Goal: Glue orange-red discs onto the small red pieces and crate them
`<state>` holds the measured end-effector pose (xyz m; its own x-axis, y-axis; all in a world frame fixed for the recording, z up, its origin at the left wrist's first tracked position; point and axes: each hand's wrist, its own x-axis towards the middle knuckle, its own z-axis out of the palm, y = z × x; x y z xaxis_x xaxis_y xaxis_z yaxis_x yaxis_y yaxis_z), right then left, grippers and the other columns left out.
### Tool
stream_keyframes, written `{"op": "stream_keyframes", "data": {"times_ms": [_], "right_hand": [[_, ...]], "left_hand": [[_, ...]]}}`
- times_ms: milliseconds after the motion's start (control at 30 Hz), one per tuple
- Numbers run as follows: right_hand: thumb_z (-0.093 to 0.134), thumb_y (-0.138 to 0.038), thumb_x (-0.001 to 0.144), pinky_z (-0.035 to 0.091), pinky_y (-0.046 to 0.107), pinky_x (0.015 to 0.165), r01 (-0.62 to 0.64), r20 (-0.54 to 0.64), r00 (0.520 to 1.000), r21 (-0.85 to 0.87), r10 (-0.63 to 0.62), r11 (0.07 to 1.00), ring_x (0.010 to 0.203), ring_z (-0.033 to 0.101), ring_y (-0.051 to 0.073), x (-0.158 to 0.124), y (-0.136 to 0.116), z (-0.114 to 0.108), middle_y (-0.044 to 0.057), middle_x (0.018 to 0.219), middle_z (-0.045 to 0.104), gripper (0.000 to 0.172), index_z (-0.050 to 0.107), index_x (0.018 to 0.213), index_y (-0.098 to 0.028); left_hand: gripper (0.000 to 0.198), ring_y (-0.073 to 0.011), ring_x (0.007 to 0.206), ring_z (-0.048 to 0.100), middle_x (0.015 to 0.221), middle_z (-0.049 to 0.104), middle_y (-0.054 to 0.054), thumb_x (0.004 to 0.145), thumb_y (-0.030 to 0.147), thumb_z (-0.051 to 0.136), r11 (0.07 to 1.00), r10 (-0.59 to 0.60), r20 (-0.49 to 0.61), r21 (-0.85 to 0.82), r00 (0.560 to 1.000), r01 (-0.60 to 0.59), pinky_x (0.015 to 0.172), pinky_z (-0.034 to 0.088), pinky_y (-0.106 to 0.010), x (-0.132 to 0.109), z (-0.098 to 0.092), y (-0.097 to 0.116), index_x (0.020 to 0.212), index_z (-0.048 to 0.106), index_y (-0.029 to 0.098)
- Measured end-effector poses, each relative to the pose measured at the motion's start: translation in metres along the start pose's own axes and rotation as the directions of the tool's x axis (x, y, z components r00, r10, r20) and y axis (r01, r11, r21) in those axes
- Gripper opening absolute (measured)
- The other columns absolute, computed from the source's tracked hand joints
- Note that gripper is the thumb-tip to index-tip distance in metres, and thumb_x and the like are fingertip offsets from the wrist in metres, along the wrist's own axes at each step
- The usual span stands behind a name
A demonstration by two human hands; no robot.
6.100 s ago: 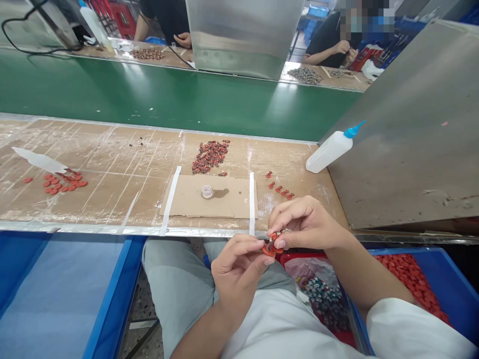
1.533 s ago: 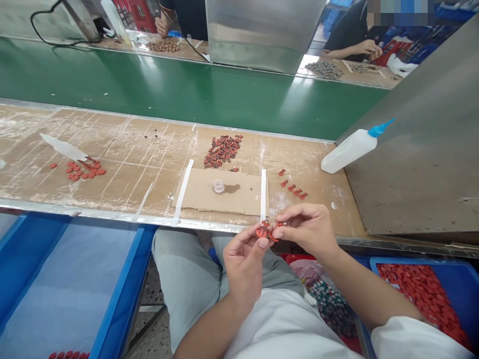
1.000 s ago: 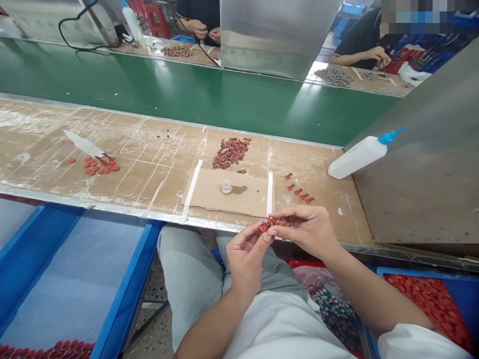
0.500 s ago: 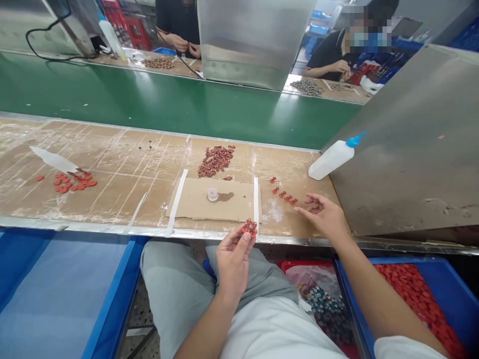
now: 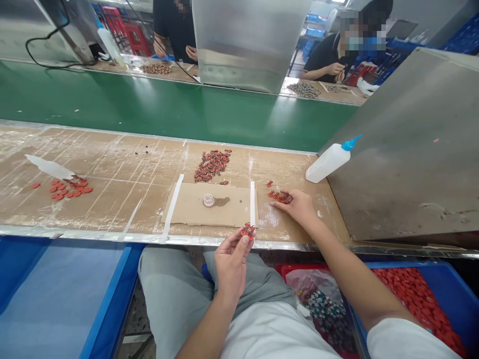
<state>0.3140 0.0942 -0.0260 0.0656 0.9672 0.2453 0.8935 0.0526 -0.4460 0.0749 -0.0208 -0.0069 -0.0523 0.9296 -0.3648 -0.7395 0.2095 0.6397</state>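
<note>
A cluster of small red parts [image 5: 248,230] sits pinched between the fingertips of the left hand [image 5: 231,264]; a short row of matching pieces [image 5: 277,196] lies on the table [image 5: 299,224] beneath the right hand [image 5: 298,206].

Bright overhead light glares on the green conveyor belt [image 5: 168,119]; edges look slightly bowed.
</note>
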Motion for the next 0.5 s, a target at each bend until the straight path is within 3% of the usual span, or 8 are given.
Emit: {"op": "stream_keyframes", "data": {"times_ms": [200,500], "right_hand": [[0.054,-0.062,0.083,0.041,0.028,0.061,0.178,-0.032,0.981,-0.245,-0.192,0.953,0.077,0.064,0.02,0.009,-0.009,0.005,0.007,0.093,0.069,0.047,0.065,0.102,-0.02],[0.037,-0.049,0.096,0.03,0.028,0.056,0.332,0.014,0.936,-0.369,-0.352,0.868,0.067,0.06,0.016,0.026,-0.006,0.019,0.007,0.077,0.068,0.047,0.065,0.076,-0.018]], "left_hand": [[0.026,-0.0178,0.092,0.069,0.097,0.074,-0.007,0.072,0.02,0.077,1.0,0.005,-0.015,0.008,1.0,-0.004,0.087,0.054,-0.029,0.002,-0.001,-0.001,0.098,0.073,0.016],[0.027,-0.0165,0.089,0.07,0.098,0.074,-0.007,0.072,0.02,0.077,0.999,0.041,-0.034,0.001,0.999,-0.041,0.085,0.055,-0.027,0.001,-0.002,0.006,0.098,0.073,0.017]]}}
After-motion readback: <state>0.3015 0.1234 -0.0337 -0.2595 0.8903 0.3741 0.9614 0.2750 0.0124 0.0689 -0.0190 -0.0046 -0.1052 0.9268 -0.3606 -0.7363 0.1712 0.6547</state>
